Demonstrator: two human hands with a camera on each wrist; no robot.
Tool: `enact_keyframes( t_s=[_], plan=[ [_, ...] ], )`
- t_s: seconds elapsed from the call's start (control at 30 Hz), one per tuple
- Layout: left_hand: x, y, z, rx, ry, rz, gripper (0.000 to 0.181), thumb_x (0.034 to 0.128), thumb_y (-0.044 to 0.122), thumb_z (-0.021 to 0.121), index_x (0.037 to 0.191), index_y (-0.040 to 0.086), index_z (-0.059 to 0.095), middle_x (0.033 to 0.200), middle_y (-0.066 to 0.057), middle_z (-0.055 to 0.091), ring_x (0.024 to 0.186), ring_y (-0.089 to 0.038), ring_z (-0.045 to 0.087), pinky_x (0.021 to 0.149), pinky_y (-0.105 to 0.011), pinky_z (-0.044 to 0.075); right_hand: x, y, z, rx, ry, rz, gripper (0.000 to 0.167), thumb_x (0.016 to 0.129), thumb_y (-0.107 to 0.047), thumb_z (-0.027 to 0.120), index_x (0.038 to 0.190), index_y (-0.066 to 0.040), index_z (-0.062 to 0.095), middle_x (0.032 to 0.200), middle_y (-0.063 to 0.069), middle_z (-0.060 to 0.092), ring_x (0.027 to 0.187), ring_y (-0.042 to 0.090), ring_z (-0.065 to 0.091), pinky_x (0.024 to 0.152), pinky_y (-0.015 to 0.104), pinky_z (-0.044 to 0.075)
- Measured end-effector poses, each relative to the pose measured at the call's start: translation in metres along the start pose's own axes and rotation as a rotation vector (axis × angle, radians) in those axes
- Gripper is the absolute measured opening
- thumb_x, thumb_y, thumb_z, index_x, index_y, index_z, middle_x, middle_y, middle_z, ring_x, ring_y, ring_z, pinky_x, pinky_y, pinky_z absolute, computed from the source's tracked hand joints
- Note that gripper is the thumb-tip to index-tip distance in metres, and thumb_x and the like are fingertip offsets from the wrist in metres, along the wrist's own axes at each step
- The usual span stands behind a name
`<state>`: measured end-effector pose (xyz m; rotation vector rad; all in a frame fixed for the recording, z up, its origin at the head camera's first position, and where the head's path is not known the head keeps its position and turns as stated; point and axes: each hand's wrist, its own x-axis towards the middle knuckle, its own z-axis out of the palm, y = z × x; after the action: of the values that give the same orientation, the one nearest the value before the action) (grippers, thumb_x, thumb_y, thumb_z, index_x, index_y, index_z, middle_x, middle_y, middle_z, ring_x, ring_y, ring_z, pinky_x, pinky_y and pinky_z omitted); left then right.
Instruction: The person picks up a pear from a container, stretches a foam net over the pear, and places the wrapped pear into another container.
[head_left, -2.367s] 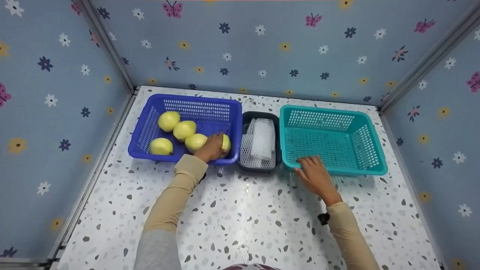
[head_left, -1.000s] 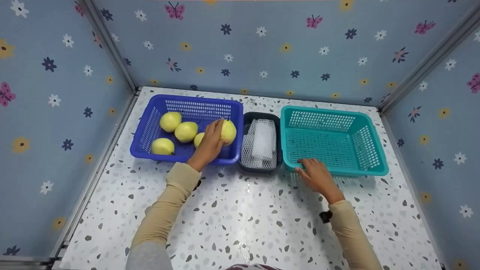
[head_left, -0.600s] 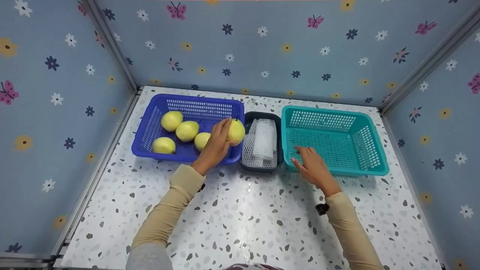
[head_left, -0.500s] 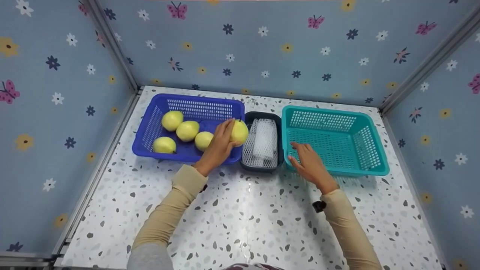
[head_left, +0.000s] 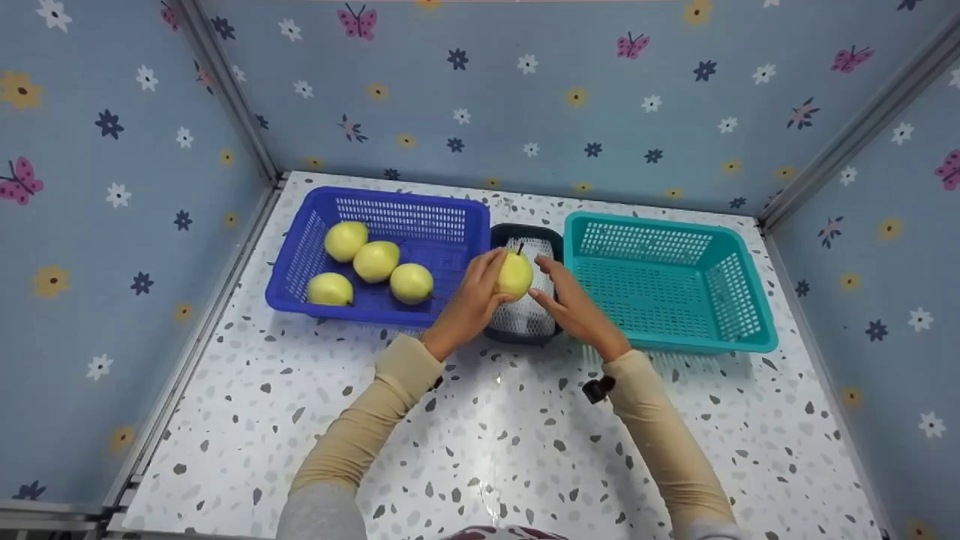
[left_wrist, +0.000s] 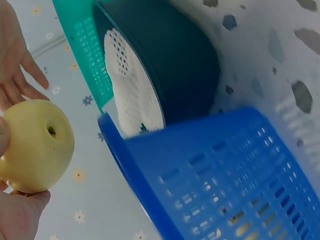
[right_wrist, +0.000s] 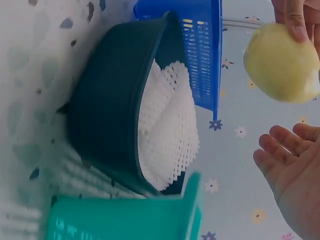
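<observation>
A yellow pear point(head_left: 514, 276) with a dark stem is held in my left hand point(head_left: 466, 304), up over the small dark container point(head_left: 517, 339). Fingers and thumb grip it from the left side, as the left wrist view also shows around the pear point(left_wrist: 40, 147). My right hand point(head_left: 576, 307) faces the pear from the right with its fingers extended. In the right wrist view a gap separates that right hand point(right_wrist: 300, 175) from the fruit. White foam netting point(head_left: 529, 319) fills the dark container below, partly hidden by the hands and pear.
To the left stands a blue-purple basket point(head_left: 285, 304) with several more yellow pears point(head_left: 376, 261). A teal basket point(head_left: 667, 343) is on the right, nothing visible in it. Patterned wall panels point(head_left: 555, 112) enclose the speckled table point(head_left: 495, 450) at the back and sides.
My left hand has lifted a pear out of the blue-purple basket and carried it right, over the dark container. My right hand has left the teal basket's edge and moved left toward the pear.
</observation>
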<state>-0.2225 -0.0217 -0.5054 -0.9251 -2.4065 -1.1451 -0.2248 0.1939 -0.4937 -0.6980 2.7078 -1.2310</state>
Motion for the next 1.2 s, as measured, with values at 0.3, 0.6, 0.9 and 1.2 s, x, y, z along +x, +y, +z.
enact_keyframes(
  t_s=[0.3, 0.6, 0.9, 1.2],
  plan=[
    [-0.002, 0.006, 0.010, -0.005, 0.008, 0.022, 0.068, 0.0895, 0.015, 0.063, 0.144, -0.008, 0.030, 0.141, -0.025, 0.035, 0.133, -0.035, 0.031, 0.106, -0.041, 0.033, 0.011, -0.001, 0.013, 0.205, 0.032, -0.046, 0.059, 0.098, -0.019, 0.055, 0.146, 0.001, 0.028, 0.139, 0.020, 0.042, 0.119, 0.030, 0.049, 0.098, 0.041, 0.042],
    [-0.008, 0.010, 0.010, -0.058, -0.030, -0.035, 0.071, 0.0894, 0.015, 0.065, 0.145, -0.009, 0.027, 0.142, -0.028, 0.033, 0.132, -0.035, 0.032, 0.105, -0.043, 0.034, -0.003, -0.032, 0.003, 0.251, 0.037, -0.066, 0.054, 0.094, -0.010, 0.060, 0.139, 0.010, 0.036, 0.128, 0.025, 0.050, 0.111, 0.033, 0.054, 0.093, 0.042, 0.047],
    [-0.017, 0.015, 0.009, -0.170, -0.062, -0.027, 0.063, 0.0921, 0.014, 0.062, 0.143, -0.006, 0.032, 0.146, -0.024, 0.031, 0.136, -0.035, 0.026, 0.108, -0.046, 0.028, -0.017, -0.035, 0.003, 0.236, 0.097, -0.144, 0.052, 0.089, -0.006, 0.066, 0.132, 0.013, 0.043, 0.119, 0.025, 0.057, 0.105, 0.034, 0.058, 0.086, 0.045, 0.050],
    [-0.029, 0.019, 0.011, -0.242, -0.118, -0.065, 0.058, 0.0923, 0.015, 0.062, 0.142, -0.001, 0.036, 0.146, -0.018, 0.037, 0.136, -0.025, 0.032, 0.109, -0.032, 0.028, -0.033, -0.030, 0.008, 0.191, 0.117, -0.194, 0.053, 0.085, -0.003, 0.070, 0.129, 0.015, 0.046, 0.118, 0.027, 0.057, 0.102, 0.034, 0.059, 0.084, 0.045, 0.051]
  ],
)
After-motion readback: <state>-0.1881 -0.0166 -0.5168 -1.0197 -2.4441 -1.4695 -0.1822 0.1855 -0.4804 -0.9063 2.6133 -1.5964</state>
